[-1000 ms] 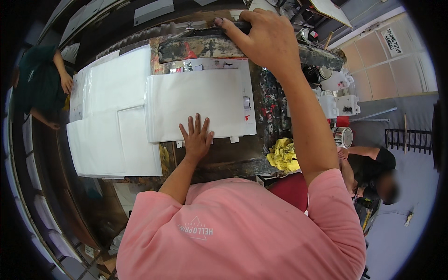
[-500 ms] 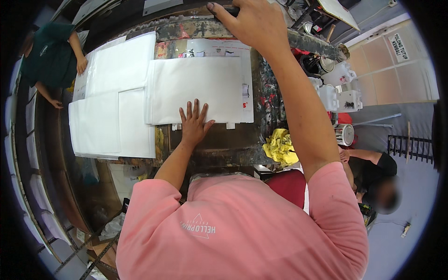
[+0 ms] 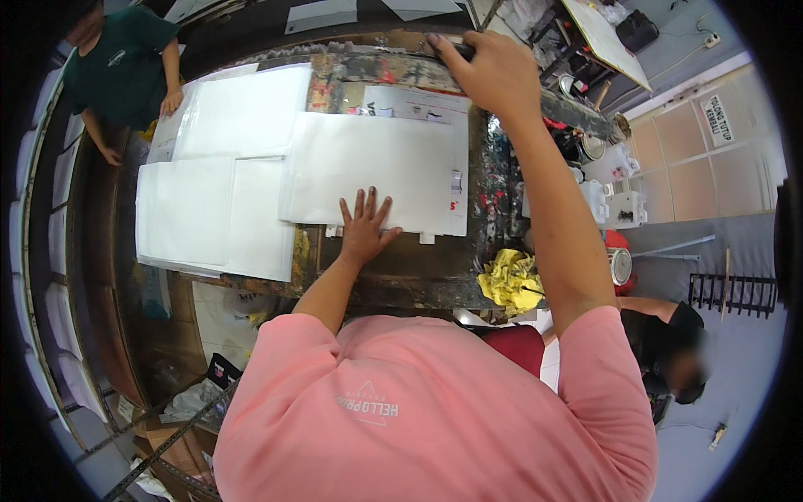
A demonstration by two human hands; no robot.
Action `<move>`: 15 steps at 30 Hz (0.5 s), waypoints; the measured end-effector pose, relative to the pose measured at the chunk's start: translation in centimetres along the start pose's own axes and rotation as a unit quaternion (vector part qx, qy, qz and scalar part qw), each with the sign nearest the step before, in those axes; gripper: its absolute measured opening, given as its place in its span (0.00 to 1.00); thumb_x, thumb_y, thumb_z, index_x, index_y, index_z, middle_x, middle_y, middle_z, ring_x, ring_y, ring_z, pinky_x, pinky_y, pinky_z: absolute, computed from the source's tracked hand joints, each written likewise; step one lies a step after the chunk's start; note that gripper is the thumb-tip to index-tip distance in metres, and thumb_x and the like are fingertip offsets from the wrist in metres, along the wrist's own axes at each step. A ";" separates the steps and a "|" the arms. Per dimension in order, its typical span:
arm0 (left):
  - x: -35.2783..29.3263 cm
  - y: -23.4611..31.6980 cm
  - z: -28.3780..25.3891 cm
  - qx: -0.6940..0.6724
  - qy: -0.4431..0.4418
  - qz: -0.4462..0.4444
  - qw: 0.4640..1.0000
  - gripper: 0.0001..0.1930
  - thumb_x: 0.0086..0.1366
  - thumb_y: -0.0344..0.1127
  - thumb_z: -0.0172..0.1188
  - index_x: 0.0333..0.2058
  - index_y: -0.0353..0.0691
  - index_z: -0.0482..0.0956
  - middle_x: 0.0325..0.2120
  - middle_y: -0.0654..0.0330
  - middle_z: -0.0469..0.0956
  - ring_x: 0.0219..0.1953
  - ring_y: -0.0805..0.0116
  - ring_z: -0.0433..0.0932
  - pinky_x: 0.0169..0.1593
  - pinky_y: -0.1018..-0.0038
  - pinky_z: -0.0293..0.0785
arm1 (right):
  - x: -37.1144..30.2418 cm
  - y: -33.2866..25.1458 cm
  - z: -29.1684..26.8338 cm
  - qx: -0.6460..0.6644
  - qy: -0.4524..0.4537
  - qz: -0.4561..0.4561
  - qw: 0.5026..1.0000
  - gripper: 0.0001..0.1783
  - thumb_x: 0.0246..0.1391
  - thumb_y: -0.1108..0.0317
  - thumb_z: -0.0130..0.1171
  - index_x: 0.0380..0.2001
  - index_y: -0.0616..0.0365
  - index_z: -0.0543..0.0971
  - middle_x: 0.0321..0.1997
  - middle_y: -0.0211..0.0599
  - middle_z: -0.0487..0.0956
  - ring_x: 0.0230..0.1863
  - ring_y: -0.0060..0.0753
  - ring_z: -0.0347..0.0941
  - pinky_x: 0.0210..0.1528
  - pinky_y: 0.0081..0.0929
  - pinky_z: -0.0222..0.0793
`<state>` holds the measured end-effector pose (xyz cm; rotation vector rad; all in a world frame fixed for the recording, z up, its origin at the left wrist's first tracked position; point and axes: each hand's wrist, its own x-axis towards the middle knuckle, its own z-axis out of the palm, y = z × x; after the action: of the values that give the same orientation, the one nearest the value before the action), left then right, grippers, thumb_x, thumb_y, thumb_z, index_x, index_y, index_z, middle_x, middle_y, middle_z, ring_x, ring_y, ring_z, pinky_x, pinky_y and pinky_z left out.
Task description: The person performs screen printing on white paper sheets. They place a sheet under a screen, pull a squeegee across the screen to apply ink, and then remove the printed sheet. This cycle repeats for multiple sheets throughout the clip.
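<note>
My left hand [image 3: 365, 226] lies flat, fingers spread, on the near edge of a white sheet [image 3: 376, 159]. That sheet rests on a paint-stained work table [image 3: 393, 272], over a larger printed board [image 3: 461, 138] whose right and far margins show. Out at the table's far edge, my right hand [image 3: 504, 74] is closed around a black handle-like thing [image 3: 462, 53]; the rest of what it grips is hidden or too small to tell. Left of my left hand, overlapping stacks of white sheets [image 3: 188, 209] cover the table.
A co-worker in a dark green shirt [image 3: 125, 63] stands at the far left, one hand by the sheets. Yellow crumpled cloth [image 3: 510, 280] sits on the table's near right corner. White containers [image 3: 623, 209] and a paint can [image 3: 619, 266] stand to the right. Another person [image 3: 677, 343] is at lower right.
The whole view has shifted, so the table and sheets appear farther right and slightly lower. My left hand stays flat on the sheet; my right hand keeps its hold at the far edge.
</note>
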<state>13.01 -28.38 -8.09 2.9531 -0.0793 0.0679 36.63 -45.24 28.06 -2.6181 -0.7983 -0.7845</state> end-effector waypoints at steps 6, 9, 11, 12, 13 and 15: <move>-0.2 0.2 -0.2 -0.055 0.030 0.002 0.998 0.43 0.73 0.73 0.47 0.78 0.54 0.62 0.80 0.45 0.50 0.83 0.40 0.42 0.75 0.25 0.26 | 0.0 0.4 -0.3 -0.012 -0.010 0.008 1.000 0.39 0.64 0.30 0.56 0.38 0.60 0.91 0.37 0.50 0.87 0.43 0.56 0.84 0.50 0.49 0.75; -0.5 -0.1 0.3 -0.100 0.066 0.012 0.993 0.44 0.72 0.73 0.50 0.77 0.51 0.63 0.79 0.42 0.51 0.82 0.36 0.44 0.75 0.23 0.27 | -0.1 0.2 -0.2 0.006 0.003 0.016 1.000 0.39 0.64 0.30 0.56 0.37 0.61 0.90 0.37 0.51 0.87 0.43 0.58 0.84 0.51 0.48 0.76; -0.6 0.6 -0.5 -0.124 0.080 -0.002 0.989 0.46 0.72 0.71 0.53 0.77 0.46 0.62 0.79 0.40 0.53 0.81 0.34 0.45 0.74 0.24 0.27 | -0.4 0.0 0.0 -0.016 -0.005 0.017 1.000 0.38 0.65 0.31 0.56 0.35 0.61 0.90 0.37 0.51 0.87 0.44 0.58 0.84 0.51 0.48 0.77; -0.2 1.3 -1.8 -0.148 0.098 -0.016 0.984 0.46 0.72 0.70 0.54 0.77 0.44 0.61 0.79 0.40 0.53 0.81 0.34 0.46 0.75 0.25 0.27 | -0.5 0.0 0.2 -0.012 -0.008 0.014 1.000 0.38 0.64 0.32 0.57 0.35 0.61 0.89 0.37 0.51 0.87 0.43 0.58 0.84 0.50 0.48 0.76; 0.6 2.1 -3.7 -0.173 0.117 -0.023 0.978 0.47 0.72 0.69 0.55 0.77 0.42 0.60 0.78 0.39 0.53 0.81 0.34 0.47 0.75 0.26 0.26 | -0.7 0.2 0.0 -0.013 -0.008 0.015 1.000 0.37 0.64 0.32 0.57 0.35 0.61 0.89 0.37 0.51 0.87 0.43 0.58 0.84 0.49 0.49 0.76; 2.1 3.4 -7.7 -0.415 0.101 -0.023 0.904 0.46 0.76 0.68 0.51 0.77 0.37 0.57 0.77 0.41 0.57 0.79 0.42 0.55 0.78 0.37 0.43 | -1.9 -0.2 0.2 0.011 -0.024 0.002 1.000 0.36 0.64 0.33 0.58 0.31 0.59 0.88 0.33 0.52 0.86 0.39 0.58 0.82 0.47 0.51 0.72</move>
<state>14.56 -30.41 0.21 2.0762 -0.0043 0.2612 35.22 -45.78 26.85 -2.6270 -0.8107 -0.7087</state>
